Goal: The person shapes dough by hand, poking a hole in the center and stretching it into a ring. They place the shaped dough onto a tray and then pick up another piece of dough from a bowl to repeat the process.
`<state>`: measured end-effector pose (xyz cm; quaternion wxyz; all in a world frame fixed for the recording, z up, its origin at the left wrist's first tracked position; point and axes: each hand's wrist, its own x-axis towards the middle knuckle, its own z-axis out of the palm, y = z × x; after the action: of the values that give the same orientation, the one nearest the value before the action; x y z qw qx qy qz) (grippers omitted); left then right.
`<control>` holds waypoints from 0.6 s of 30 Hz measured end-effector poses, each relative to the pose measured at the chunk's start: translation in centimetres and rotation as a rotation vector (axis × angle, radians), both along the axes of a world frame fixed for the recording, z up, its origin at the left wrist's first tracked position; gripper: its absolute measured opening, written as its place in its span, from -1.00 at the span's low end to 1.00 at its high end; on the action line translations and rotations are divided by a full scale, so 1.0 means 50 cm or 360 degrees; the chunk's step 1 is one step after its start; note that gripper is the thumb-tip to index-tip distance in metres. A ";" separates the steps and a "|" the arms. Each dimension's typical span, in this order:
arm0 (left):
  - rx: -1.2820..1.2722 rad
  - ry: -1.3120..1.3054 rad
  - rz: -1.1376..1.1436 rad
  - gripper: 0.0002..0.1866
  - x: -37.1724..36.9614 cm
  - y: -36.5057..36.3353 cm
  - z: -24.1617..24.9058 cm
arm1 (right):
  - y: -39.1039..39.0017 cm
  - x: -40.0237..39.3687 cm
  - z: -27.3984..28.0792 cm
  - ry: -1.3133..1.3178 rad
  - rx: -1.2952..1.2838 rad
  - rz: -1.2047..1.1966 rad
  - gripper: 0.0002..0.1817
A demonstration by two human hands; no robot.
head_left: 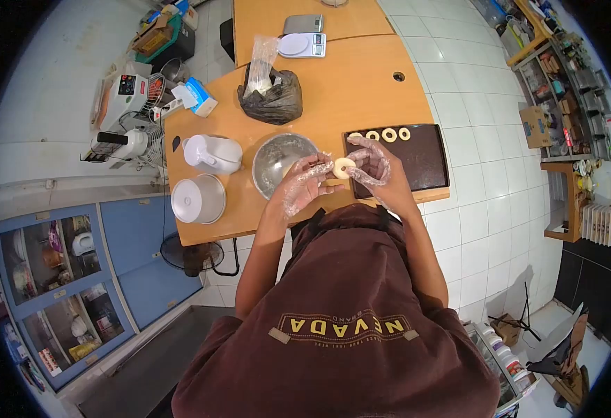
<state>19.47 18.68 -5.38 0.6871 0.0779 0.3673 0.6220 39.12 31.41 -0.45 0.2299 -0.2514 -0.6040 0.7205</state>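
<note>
Both my hands wear thin clear plastic gloves. My left hand [304, 182] and my right hand [369, 161] meet over the table's near edge and together hold a pale dough ring [344, 167]. The ring hangs between a metal bowl [277, 159] on the left and a dark brown tray [427, 161] on the right. Several finished dough rings [389, 134] lie in a row along the tray's far edge.
On the wooden table [361, 83] stand a white jug [213, 153], a lidded white pot [198, 198], a black plastic bag [272, 97] and a digital scale [302, 44]. Appliances crowd the left corner. Blue cabinets stand left; shelves line the right wall.
</note>
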 end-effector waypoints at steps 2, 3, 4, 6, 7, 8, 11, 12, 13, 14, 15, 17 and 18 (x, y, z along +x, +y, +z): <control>0.0011 -0.0054 0.0004 -0.78 0.004 -0.003 0.009 | -0.001 -0.001 -0.001 0.0025 -0.0025 -0.0004 -0.42; 0.0043 -0.0093 -0.0006 -0.76 0.004 -0.005 0.007 | -0.002 -0.002 -0.002 0.0046 -0.0034 -0.0019 -0.43; 0.0075 -0.0133 -0.0016 -0.74 0.003 -0.009 0.004 | -0.004 -0.004 -0.004 0.0067 -0.0043 -0.0033 -0.43; 0.0120 -0.0183 0.0001 -0.70 0.006 -0.014 0.004 | -0.005 -0.006 -0.009 0.0109 -0.0054 -0.0061 -0.44; 0.0133 -0.0195 0.0027 -0.68 0.011 -0.016 0.006 | -0.006 -0.007 -0.011 0.0130 -0.0060 -0.0074 -0.44; 0.0145 -0.0206 0.0054 -0.67 0.015 -0.017 0.008 | -0.007 -0.008 -0.011 0.0129 -0.0068 -0.0078 -0.45; 0.0122 -0.0002 0.0059 -0.66 0.019 -0.015 0.003 | -0.011 -0.009 -0.010 0.0119 -0.0079 -0.0095 -0.46; 0.0083 0.0177 0.0060 -0.67 0.023 -0.011 0.015 | -0.012 -0.009 -0.009 0.0112 -0.0073 -0.0100 -0.46; 0.0042 0.0356 0.0062 -0.68 0.030 -0.005 0.033 | -0.013 -0.009 -0.009 0.0104 -0.0067 -0.0102 -0.46; 0.0002 0.0536 0.0063 -0.69 0.034 -0.001 0.044 | -0.014 -0.010 -0.011 0.0099 -0.0039 -0.0101 -0.46; 0.0063 0.0702 0.0031 -0.69 0.035 0.002 0.040 | -0.014 -0.009 -0.015 0.0093 -0.0010 -0.0103 -0.47; 0.0185 0.1031 -0.0034 -0.69 0.036 0.007 0.031 | -0.017 -0.008 -0.015 0.0075 0.0045 -0.0103 -0.47; 0.0114 0.1253 -0.0057 -0.69 0.041 0.010 0.043 | -0.018 -0.010 -0.011 0.0066 0.0074 -0.0100 -0.47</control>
<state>21.49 19.16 -3.21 0.5013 0.3408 0.5794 0.5449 38.63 30.49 -1.02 0.2707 -0.2498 -0.6075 0.7038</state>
